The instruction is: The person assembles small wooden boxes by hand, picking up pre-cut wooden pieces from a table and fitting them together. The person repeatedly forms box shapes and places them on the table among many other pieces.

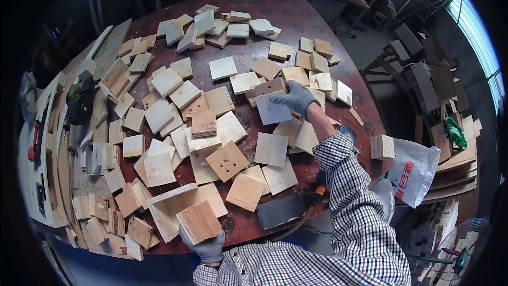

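My left hand, in a grey glove, grips a thick reddish-brown wooden block at the table's near edge; most of its fingers are hidden beneath the block. Just behind it, a long pale board stands on edge. My right arm reaches across the table. At its end, my gloved right hand is closed over the upper edge of a pale square wooden block, with the thumb hidden. A brown block with dark holes lies right behind that one. Below are more flat squares, including a pale block.
Many wooden blocks lie in loose piles over the dark red table. A dark grey rectangular pad and an orange-collared hose are near the front edge. Boards and a black power tool lie left; a white sack hangs right.
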